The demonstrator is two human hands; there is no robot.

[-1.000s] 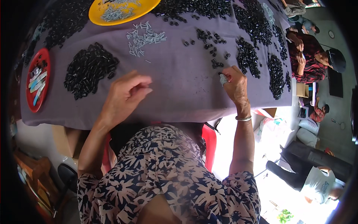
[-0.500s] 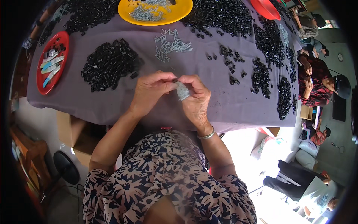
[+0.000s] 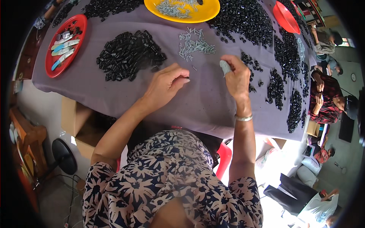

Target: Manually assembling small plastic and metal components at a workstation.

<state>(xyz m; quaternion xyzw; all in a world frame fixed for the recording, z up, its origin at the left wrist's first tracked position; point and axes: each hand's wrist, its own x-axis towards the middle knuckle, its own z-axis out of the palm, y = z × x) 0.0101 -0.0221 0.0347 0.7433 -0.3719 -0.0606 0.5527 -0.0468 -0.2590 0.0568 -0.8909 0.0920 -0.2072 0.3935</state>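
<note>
**Pairing a small black piece with the grey part, mid-assembly**

My left hand [image 3: 167, 81] is curled nearly closed, thumb and forefinger pinched on one small black piece [image 3: 187, 78] that just peeks out past my fingertips. My right hand [image 3: 236, 78] is also closed, fingers wrapped around a pale grey part [image 3: 225, 67] whose blunt end sticks up above my thumb. The two hands sit apart over bare cloth, the black piece pointing across toward the grey part.

I judge this as the bringing-together step: one piece picked, one part ready to receive it. The next move seems to call for closing the gap between my hands and lining the tiny piece up squarely, which needs a fine pinch and a steady right wrist.

The purple cloth [image 3: 205, 102] under both hands is soft, matte and slightly rumpled. Just beyond my left knuckles lies a heap of black pieces [image 3: 129, 55], short, blocky and faintly glossy. Ahead, between my hands, a scatter of silver pins [image 3: 194, 43], thin and bright. Past my right hand, more loose black pieces. Farther out sit a yellow dish [image 3: 207, 11] and, off to my left, a red plate [image 3: 74, 57], both smooth plastic by their look.
</note>
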